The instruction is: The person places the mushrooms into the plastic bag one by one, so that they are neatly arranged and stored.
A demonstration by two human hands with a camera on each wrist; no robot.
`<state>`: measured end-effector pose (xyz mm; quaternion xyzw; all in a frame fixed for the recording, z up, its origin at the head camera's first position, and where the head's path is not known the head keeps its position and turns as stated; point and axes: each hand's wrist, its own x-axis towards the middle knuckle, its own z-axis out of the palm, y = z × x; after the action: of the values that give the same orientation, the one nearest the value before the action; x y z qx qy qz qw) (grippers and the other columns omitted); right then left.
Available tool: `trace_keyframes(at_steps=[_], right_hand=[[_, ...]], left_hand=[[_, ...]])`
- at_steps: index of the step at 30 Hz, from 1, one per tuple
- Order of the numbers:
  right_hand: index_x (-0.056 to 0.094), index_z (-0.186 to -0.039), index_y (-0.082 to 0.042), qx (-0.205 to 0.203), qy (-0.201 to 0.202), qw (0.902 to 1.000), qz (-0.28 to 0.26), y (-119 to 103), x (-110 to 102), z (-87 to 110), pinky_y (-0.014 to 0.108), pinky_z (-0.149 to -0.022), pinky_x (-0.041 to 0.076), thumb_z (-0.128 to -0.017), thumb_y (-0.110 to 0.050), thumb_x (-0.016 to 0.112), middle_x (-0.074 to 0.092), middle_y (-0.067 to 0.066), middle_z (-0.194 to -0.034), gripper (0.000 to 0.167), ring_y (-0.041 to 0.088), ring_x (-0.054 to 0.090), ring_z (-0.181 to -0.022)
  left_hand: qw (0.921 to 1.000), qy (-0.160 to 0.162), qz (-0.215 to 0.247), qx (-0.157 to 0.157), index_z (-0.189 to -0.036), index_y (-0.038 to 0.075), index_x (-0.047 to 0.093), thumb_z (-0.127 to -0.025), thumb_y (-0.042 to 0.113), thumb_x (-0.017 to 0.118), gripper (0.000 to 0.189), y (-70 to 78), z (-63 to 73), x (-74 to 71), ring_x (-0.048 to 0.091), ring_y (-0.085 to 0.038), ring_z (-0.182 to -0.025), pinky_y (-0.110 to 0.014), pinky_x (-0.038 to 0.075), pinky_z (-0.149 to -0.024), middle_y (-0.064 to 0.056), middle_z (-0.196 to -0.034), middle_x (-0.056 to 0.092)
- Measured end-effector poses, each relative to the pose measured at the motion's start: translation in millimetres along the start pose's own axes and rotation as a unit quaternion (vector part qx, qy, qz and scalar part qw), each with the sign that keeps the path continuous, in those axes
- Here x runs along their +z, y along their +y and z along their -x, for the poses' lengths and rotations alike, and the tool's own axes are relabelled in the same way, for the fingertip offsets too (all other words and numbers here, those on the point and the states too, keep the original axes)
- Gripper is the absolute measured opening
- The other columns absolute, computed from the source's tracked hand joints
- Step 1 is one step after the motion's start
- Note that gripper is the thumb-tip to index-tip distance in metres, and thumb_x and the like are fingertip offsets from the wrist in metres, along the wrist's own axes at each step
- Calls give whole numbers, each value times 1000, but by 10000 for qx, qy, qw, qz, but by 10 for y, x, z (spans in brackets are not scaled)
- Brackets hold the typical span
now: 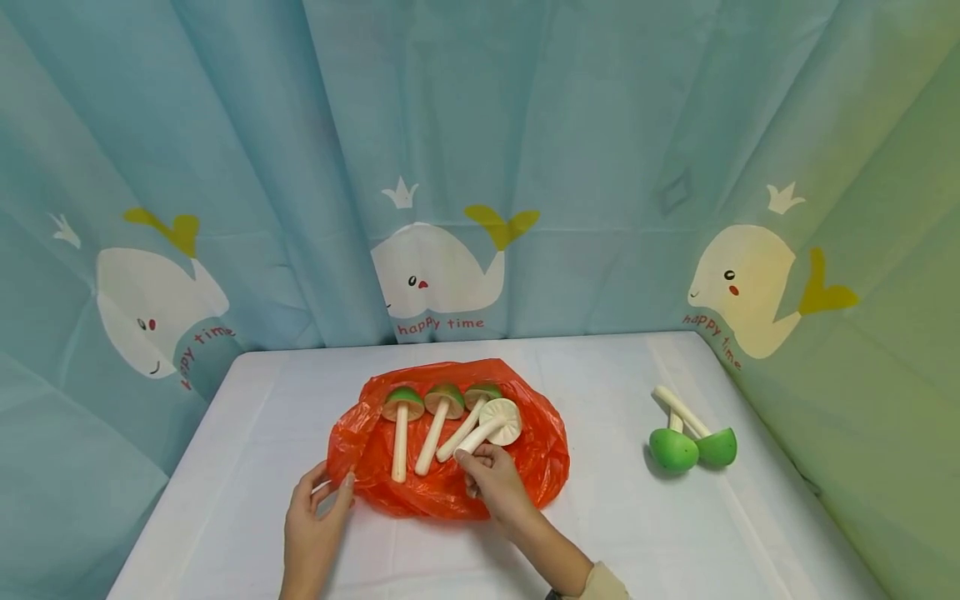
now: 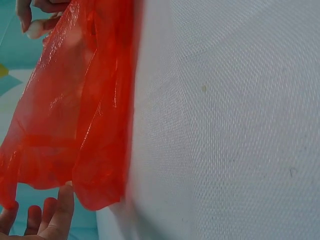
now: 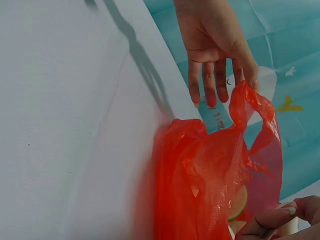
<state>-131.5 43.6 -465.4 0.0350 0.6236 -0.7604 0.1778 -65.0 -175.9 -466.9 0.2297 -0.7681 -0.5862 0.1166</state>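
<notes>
A red plastic bag [image 1: 542, 467] lies spread on the table with several toy mushrooms on it. Three show green caps, like the green-capped mushroom [image 1: 403, 403] at the left. My right hand [image 1: 495, 487] pinches the stem end of a toy mushroom [image 1: 501, 421], whose pale, ribbed underside faces up. At the bag's left edge, my left hand [image 1: 315, 517] holds the plastic between thumb and forefinger. In the right wrist view, the other fingers of that left hand [image 3: 215, 45] hang straight. The bag [image 2: 65, 110] hides most of the mushrooms in the left wrist view.
Two more green-capped toy mushrooms lie on the right side of the table, one showing a rounded green cap [image 1: 672, 451], with their stems crossing. The white-covered table [image 1: 255, 467] meets a blue whale-print curtain [image 1: 600, 167] at the back and sides.
</notes>
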Motion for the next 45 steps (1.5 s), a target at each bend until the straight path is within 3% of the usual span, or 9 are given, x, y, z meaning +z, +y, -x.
trace_keyframes(at_steps=[6,11,15,20,24,31,37,41,45], right_hand=[[47,-97,1,377,-51,9979,-528,-27,-16,-34,17,-50,36,-91,-18,63,46,1,-68,26,9,40,-57],[53,-86,-3,687,-202,9900,-1212,-60,-37,-38,14,-50,37,-92,-17,62,47,1,-67,17,6,41,-57],[56,-88,-3,828,-238,9855,-1464,-74,-40,-41,14,-51,39,-93,-19,62,49,0,-68,18,6,43,-59],[55,-92,-1,926,-201,9837,-1529,-80,-18,-42,13,-52,39,-93,-23,62,48,0,-70,22,5,43,-60],[54,-90,-3,1092,-192,9808,-1604,-74,20,-29,12,-54,41,-93,-23,62,47,-1,-70,22,5,44,-61],[57,-104,9,1303,-288,9749,-1783,-83,95,68,14,-64,48,-92,-17,62,60,5,-84,29,5,53,-69],[48,-115,13,1286,-341,9755,-1751,-118,106,140,17,-70,51,-93,-17,61,63,9,-90,39,9,58,-73],[46,-118,10,1260,-380,9766,-1703,-166,71,153,18,-71,50,-92,-19,62,62,10,-95,42,9,58,-76],[49,-111,1,1325,-476,9787,-1493,-253,-35,170,18,-68,50,-93,-21,61,60,9,-99,31,9,57,-77]], left_hand=[[9998,101,-24,148,-133,-2,40,-91,34,62,59,-31,3,14,51,-29,-108,-18,52,-70,-18,-123,44],[9993,255,-141,235,-133,-2,41,-91,39,61,62,-78,-3,33,51,-29,-106,-17,52,-68,-16,-121,46],[9996,194,-59,194,-133,-2,41,-91,36,62,60,-74,-13,23,51,-29,-106,-18,53,-69,-17,-121,45],[9999,48,49,86,-134,-2,39,-92,33,62,59,-31,-3,5,50,-28,-109,-20,53,-71,-18,-124,43],[9996,157,64,228,-133,-3,40,-91,32,62,59,-45,7,10,51,-29,-105,-19,53,-68,-18,-122,44],[9988,347,-130,328,-133,1,43,-88,47,62,67,-281,-96,40,53,-24,-103,-19,53,-67,-12,-121,47],[9984,310,-79,460,-133,0,42,-88,44,62,66,-374,-140,41,53,-27,-103,-20,54,-67,-14,-123,45],[9985,363,-142,382,-132,2,43,-87,48,62,67,-371,-137,54,53,-27,-104,-20,54,-66,-12,-123,46],[9988,388,-184,242,-133,4,44,-86,51,62,68,-320,-116,60,53,-24,-105,-19,53,-67,-9,-121,48]])
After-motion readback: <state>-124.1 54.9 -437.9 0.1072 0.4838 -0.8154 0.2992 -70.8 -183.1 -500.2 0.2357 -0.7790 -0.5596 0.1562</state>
